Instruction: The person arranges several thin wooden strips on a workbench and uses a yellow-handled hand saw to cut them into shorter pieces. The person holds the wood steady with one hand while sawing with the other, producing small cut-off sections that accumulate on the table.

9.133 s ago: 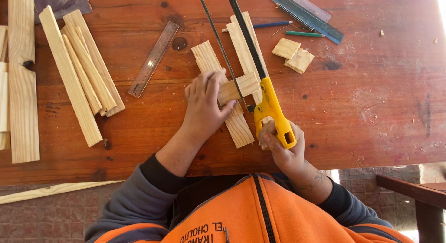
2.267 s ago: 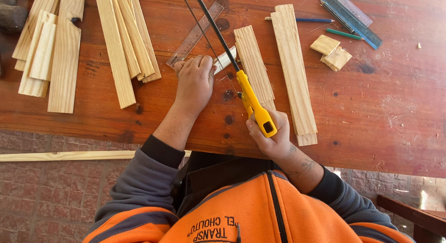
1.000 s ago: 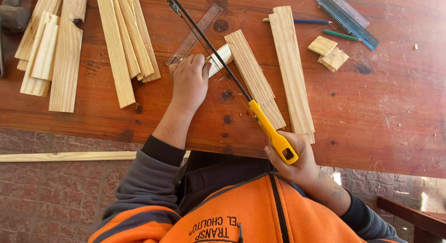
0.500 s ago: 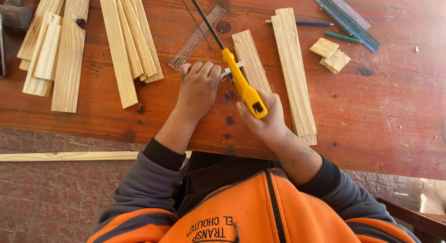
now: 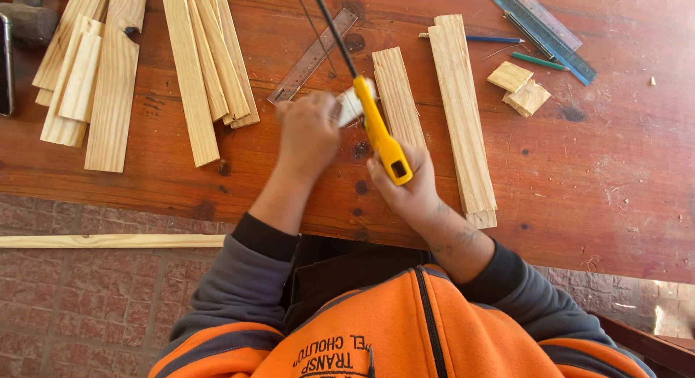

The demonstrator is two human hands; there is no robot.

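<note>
My right hand (image 5: 407,191) grips the yellow handle of a hacksaw (image 5: 382,136), whose black frame runs up and away past the table's far edge. My left hand (image 5: 308,132) presses down on a small pale wood piece (image 5: 352,103) that lies under the saw blade on the reddish wooden table (image 5: 594,183). A clear plastic ruler (image 5: 313,56) lies just beyond my left hand. Two long pine slats (image 5: 460,110) lie to the right of the saw.
A pile of pine strips (image 5: 206,67) and wider boards (image 5: 108,96) lies at the left. Two small wood offcuts (image 5: 520,86), a blue pen (image 5: 492,39), a green pencil (image 5: 537,60) and a long dark ruler (image 5: 539,29) sit at the back right. A loose slat (image 5: 108,241) lies on the brick floor.
The saw has been pushed forward again after a back stroke a second ago. My left hand stays pressed on the small wood piece. The view has shifted slightly.
</note>
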